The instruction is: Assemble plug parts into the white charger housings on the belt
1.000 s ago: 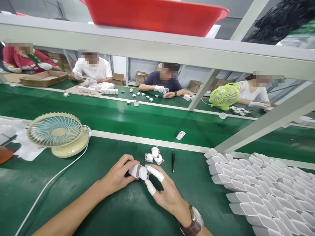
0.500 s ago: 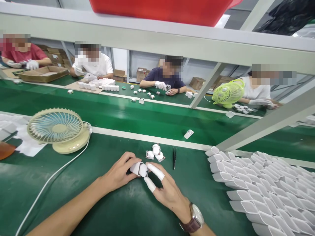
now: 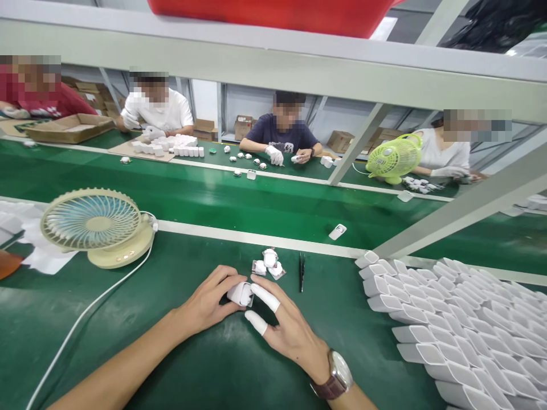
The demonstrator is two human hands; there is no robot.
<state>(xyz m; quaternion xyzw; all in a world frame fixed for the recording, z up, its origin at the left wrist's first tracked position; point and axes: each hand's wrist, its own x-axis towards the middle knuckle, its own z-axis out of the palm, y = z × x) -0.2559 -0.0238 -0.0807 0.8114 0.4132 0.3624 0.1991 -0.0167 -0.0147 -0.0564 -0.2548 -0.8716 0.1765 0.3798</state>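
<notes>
I have the left hand [image 3: 209, 300] clasping a white housing [image 3: 236, 294], its insert [image 3: 247, 293] seemingly nearly in, right hand [image 3: 293, 335] half-open at its mouth, three assemblies [image 3: 269, 259] loose.

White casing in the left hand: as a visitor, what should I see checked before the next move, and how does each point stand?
1. White casing held by the left hand: ok, between thumb and fingers.
2. White part at the casing's end fully seated: cannot tell, too small to judge.
3. Finger covers on the right hand: ok, on thumb and index finger.
4. Right hand clear of the casing: not ok, its index fingertip is right at the end.
5. Black tweezers in sight: ok, lying on the green table.
6. Fan cord clear of both hands: ok.
</notes>
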